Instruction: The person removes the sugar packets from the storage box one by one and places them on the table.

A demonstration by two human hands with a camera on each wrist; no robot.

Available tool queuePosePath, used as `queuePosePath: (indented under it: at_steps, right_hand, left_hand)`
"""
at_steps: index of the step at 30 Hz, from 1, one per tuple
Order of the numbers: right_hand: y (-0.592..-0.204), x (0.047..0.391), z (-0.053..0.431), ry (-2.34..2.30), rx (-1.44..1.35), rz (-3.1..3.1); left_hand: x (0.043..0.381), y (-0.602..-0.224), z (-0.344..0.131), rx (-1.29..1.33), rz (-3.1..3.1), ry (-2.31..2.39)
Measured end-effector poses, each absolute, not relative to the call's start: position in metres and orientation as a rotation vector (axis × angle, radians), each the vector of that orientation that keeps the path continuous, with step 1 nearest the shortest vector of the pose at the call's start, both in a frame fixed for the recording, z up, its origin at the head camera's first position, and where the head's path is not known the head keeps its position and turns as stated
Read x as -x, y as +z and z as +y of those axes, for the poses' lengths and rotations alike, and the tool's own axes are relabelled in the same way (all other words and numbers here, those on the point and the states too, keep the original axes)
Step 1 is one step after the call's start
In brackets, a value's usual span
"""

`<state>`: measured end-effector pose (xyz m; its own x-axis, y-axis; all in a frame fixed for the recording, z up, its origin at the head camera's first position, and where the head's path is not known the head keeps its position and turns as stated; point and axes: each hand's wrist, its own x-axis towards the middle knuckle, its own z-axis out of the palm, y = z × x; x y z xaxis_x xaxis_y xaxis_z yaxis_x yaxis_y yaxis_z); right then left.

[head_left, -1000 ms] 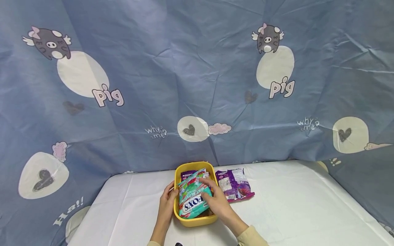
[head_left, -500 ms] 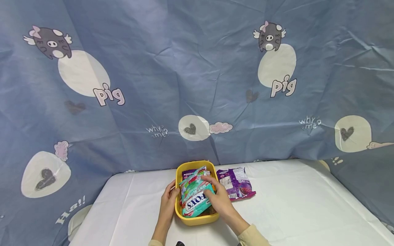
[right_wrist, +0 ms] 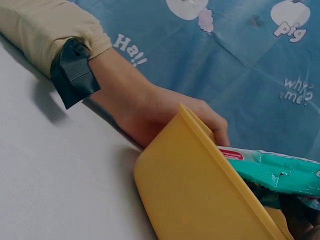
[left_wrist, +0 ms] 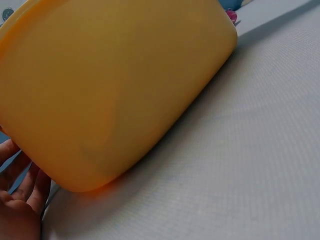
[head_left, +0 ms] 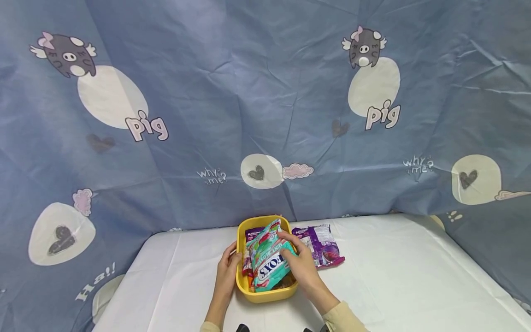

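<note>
In the head view a yellow plastic bin (head_left: pixel 265 296) sits on the table with bags of candy in it. My left hand (head_left: pixel 227 272) holds the bin's left wall, its thumb over the rim; the left wrist view shows fingers (left_wrist: pixel 25 182) against the outer wall. My right hand (head_left: pixel 303 263) reaches over the right rim and pinches a green FOX'S mint candy bag (head_left: pixel 267 265) by its right side. That bag lies slanted over the others, raised at its right edge. Beneath it, a purple bag (head_left: pixel 252 234) shows at the left and back of the bin.
Another purple candy bag (head_left: pixel 321 244) lies flat on the white tablecloth (head_left: pixel 394 276), just right of the bin. Close behind the table hangs a blue printed curtain (head_left: pixel 186 193).
My right hand has drawn the green candy bag to the right, uncovering more of the purple and orange packaging along the bin's left side. The left hand keeps its place on the bin.
</note>
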<state>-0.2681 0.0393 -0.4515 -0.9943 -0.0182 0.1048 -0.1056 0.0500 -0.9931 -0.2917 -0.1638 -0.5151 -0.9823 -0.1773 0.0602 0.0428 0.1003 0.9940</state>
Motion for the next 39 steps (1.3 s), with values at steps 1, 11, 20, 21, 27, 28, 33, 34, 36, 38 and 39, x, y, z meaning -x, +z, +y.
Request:
queuePosePath:
  at_steps: [1, 11, 20, 21, 27, 28, 33, 34, 36, 38, 39]
  right_hand:
    - [-0.451, 0.269, 0.040, 2.121, -0.121, -2.221]
    - [-0.449, 0.272, 0.048, 2.156, -0.047, -2.137]
    - [-0.447, 0.273, 0.057, 2.213, -0.029, -2.057]
    - [-0.447, 0.273, 0.058, 2.217, -0.021, -2.047]
    - [-0.448, 0.273, 0.064, 2.213, -0.014, -2.024]
    - [-0.448, 0.273, 0.065, 2.213, -0.019, -2.021]
    - [-0.446, 0.274, 0.075, 2.252, -0.002, -1.963]
    - [-0.446, 0.275, 0.077, 2.257, 0.002, -1.954]
    - [-0.447, 0.276, 0.079, 2.260, 0.017, -1.947]
    - [-0.448, 0.278, 0.082, 2.259, 0.025, -1.941]
    - [-0.449, 0.278, 0.083, 2.263, 0.026, -1.935]
  left_hand:
    - [0.292, -0.515, -0.164, -0.134, -2.202, -1.996]
    - [0.291, -0.513, -0.165, -0.125, -2.197, -1.988]
    - [0.291, -0.514, -0.166, -0.119, -2.180, -2.019]
    - [0.291, -0.514, -0.166, -0.109, -2.180, -2.030]
    - [0.289, -0.516, -0.169, -0.114, -2.210, -2.040]
    - [0.289, -0.516, -0.169, -0.121, -2.217, -2.038]
    - [0.292, -0.516, -0.167, -0.102, -2.232, -2.052]
    - [0.293, -0.516, -0.167, -0.096, -2.233, -2.048]
    - [0.293, -0.517, -0.167, -0.103, -2.225, -2.039]
    - [0.293, -0.517, -0.167, -0.113, -2.223, -2.029]
    - [0.293, -0.517, -0.166, -0.118, -2.226, -2.018]
